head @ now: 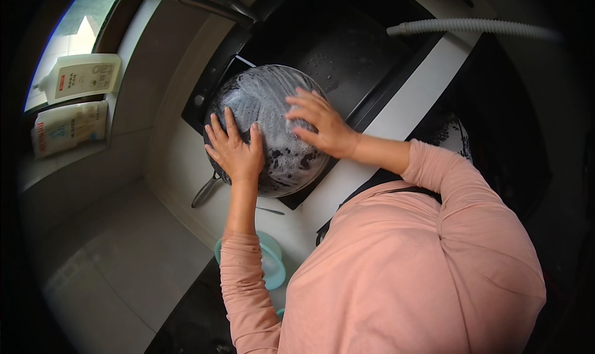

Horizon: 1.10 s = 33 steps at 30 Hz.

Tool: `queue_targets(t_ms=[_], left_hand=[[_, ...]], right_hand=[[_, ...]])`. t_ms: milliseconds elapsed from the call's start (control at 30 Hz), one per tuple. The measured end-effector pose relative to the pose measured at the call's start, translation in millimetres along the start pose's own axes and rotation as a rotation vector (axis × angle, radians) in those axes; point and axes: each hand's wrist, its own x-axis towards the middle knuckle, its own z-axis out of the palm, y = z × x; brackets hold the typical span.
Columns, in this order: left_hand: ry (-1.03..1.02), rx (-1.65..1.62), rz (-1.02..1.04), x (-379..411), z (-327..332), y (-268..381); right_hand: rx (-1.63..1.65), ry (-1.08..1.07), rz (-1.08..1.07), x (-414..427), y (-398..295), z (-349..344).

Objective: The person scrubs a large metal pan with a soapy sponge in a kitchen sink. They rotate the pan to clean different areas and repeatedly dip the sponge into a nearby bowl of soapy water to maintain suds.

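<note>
A large round dark pan or lid point(274, 154), its upper surface covered with white suds, rests over the near-left end of the black sink point(344, 51). My left hand point(237, 151) lies on its left part with the fingers spread. On the right part of the sudsy surface, my right hand point(323, 121) curves over a small scrubber point(301, 120) that shows between the fingers and thumb; foam and blur hide what kind it is. Whether the round piece is upside down I cannot tell for certain.
A metal faucet point(211, 5) stands behind the sink, and a ribbed white hose point(465, 25) crosses its right edge. A black handle point(204, 193) and a turquoise basin point(274, 261) are on the white counter. A bottle point(86, 77) and a packet point(69, 126) stand on the ledge.
</note>
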Motion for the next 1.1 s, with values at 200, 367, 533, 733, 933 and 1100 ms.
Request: queue_targets(t_ms=[200, 367, 533, 733, 933, 1100], left_hand=[[-0.003, -0.025, 0.008, 0, 0, 2], [-0.013, 0.007, 0.016, 6, 1, 5], [-0.01, 0.004, 0.004, 4, 3, 1], [0.0, 0.011, 0.002, 0, 0, 2], [-0.017, 0.035, 0.005, 2, 1, 1], [-0.016, 0.021, 0.013, 7, 0, 5]], right_hand=[[-0.004, 0.014, 0.066, 42, 28, 11], [0.084, -0.012, 0.362, 110, 62, 12], [0.052, 0.059, 0.117, 70, 42, 6], [-0.054, -0.085, 0.027, 5, -2, -7], [0.079, -0.045, 0.149, 97, 46, 20], [0.195, -0.132, 0.458, 128, 74, 17]])
